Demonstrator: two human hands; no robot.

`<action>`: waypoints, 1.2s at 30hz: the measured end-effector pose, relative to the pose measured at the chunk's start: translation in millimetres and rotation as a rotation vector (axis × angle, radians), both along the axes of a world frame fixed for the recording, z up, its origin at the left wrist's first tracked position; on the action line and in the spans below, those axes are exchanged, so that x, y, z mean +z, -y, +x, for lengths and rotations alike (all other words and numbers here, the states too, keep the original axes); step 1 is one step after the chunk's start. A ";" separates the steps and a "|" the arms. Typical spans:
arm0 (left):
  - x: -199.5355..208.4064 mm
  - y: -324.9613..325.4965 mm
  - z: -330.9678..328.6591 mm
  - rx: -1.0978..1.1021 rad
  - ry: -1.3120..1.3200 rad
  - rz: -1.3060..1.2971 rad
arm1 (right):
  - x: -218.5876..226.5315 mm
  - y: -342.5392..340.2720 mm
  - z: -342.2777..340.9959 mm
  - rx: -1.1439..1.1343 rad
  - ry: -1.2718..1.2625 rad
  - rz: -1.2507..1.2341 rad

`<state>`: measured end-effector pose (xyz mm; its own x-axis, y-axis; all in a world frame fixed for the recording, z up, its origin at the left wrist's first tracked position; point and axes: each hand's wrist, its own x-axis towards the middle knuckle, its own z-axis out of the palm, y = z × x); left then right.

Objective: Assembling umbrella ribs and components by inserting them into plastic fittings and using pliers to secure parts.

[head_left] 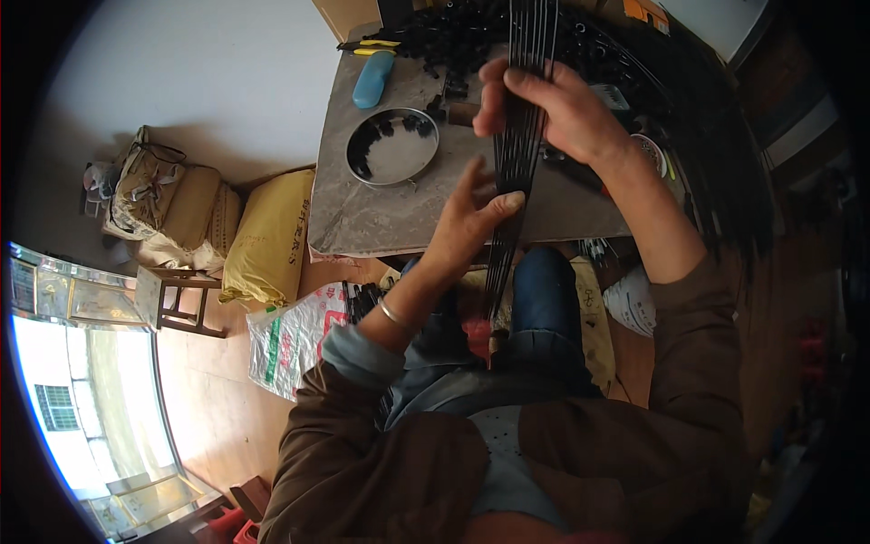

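A fanned bundle of long, thin black rods (pixel 518 150) runs upright in front of me, from above the table down between my knees. My right hand (pixel 569 107) grips it higher up, thumb across the front and fingers curled round the far side. Lower down, my left hand (pixel 471 218) has its thumb pressed on the rods; its other fingers are partly hidden behind them. The lower tips come together near my lap, beside a small brownish piece (pixel 497 341) that I cannot make out clearly.
On the grey table (pixel 362 218) stand a round metal bowl (pixel 399 156) with black bits, a blue case (pixel 372 80) and a heap of small black parts (pixel 462 41). More dark rods (pixel 716 154) lie at right. A yellow sack (pixel 270 238) and a wooden stool (pixel 186 299) are at left.
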<state>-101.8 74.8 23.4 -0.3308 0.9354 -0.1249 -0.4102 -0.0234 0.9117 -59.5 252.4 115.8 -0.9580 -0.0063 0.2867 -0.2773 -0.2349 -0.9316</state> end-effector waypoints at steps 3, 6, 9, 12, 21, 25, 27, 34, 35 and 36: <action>-8.9 6.8 -11.0 0.366 -1.395 0.067 | -2.0 32.5 19.0 -0.016 -0.096 0.213; -24.7 7.9 -31.1 -0.053 -1.630 0.025 | -18.8 55.7 34.2 0.001 -0.080 0.299; -7.7 13.1 -32.1 0.006 -1.497 0.075 | -31.6 58.2 44.3 -0.067 -0.153 0.409; 36.9 24.1 -40.7 -0.099 -0.578 0.225 | -31.0 56.5 48.3 -0.091 -0.204 0.392; 106.3 -1.9 -18.5 -0.135 -0.410 0.345 | -57.1 53.7 47.8 -0.071 -0.061 0.269; 92.9 3.0 -9.5 -0.142 -0.279 0.298 | -64.4 56.7 56.8 -0.120 -0.016 0.178; 88.9 1.5 -7.9 -0.097 -0.324 0.307 | -71.4 49.6 58.2 -0.022 0.117 0.249; 81.2 0.1 -8.8 0.010 -0.432 0.342 | -30.4 -1.5 61.9 0.069 0.454 0.498; 79.1 -0.1 -8.0 0.010 -0.438 0.341 | -33.5 -23.1 55.2 -0.061 0.396 0.365; 77.5 -3.9 -5.9 0.040 -0.427 0.377 | -39.2 -47.0 49.1 -0.199 0.339 0.234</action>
<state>-107.8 78.7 100.9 -0.3145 0.8752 0.3675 0.0003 -0.3870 0.9221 -10.5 299.4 76.6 -0.9866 0.1602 -0.0309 0.0345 0.0197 -0.9992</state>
